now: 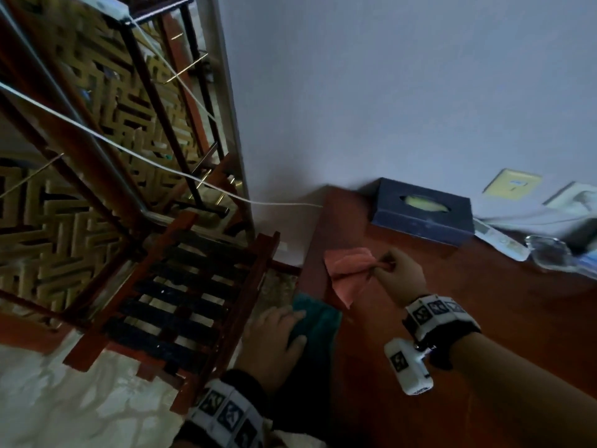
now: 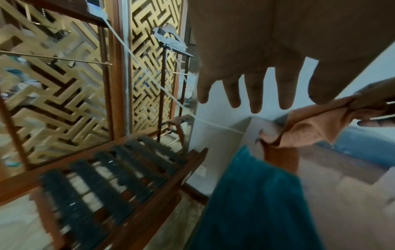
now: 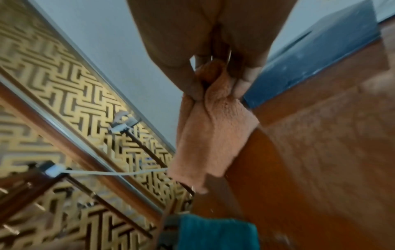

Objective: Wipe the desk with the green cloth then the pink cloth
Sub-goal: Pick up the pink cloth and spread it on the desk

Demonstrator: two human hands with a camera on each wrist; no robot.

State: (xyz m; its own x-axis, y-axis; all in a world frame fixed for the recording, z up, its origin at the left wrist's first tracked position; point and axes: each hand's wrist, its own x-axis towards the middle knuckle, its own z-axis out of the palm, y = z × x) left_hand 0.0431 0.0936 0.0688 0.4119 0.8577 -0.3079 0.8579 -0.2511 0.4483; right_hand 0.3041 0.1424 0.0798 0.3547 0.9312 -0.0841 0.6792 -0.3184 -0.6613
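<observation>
Right hand [image 1: 399, 273] pinches the pink cloth [image 1: 350, 270] above the desk [image 1: 484, 318], seemingly to wipe; left hand [image 1: 274, 344], fingers spread, hovers over the green cloth [image 1: 319, 321] draped at the desk's edge.

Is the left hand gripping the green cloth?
No, the left hand hovers with straight, spread fingers above the green cloth, touching nothing.

Pink cloth [image 1: 350, 270], teal-green cloth [image 1: 318, 321], reddish-brown desk [image 1: 484, 302], navy tissue box [image 1: 423, 218]
</observation>
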